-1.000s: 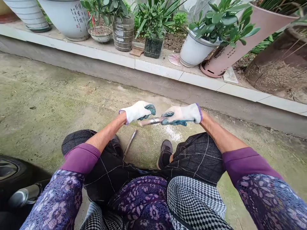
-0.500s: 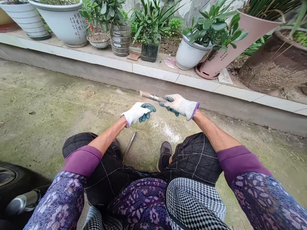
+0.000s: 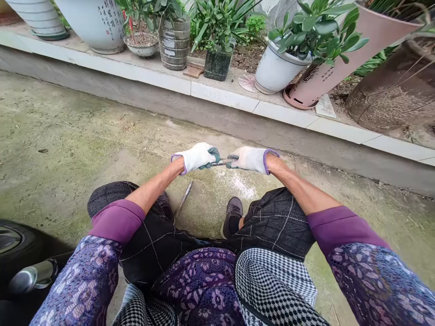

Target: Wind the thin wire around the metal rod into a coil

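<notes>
Both my hands wear white gloves with dark green palms. My left hand (image 3: 198, 156) and my right hand (image 3: 249, 159) are closed on the two ends of a short rusty metal rod (image 3: 222, 161), held level above the ground in front of my knees. Only the rod's middle shows between the gloves. A second thin metal rod (image 3: 184, 199) lies on the concrete by my left shoe (image 3: 165, 204). White powder (image 3: 239, 184) marks the ground beneath my hands, near my right shoe (image 3: 233, 213).
A tiled ledge (image 3: 220, 97) runs across the back with several potted plants: a white pot (image 3: 276, 72), a pink pot (image 3: 326, 72), a black pot (image 3: 216, 65), a ribbed grey pot (image 3: 174, 43). A dark tyre and chrome part (image 3: 25, 271) sit at lower left.
My right hand had lifted the rod up and away from my left hand. Now it has come back down and both hands grip the rod together.
</notes>
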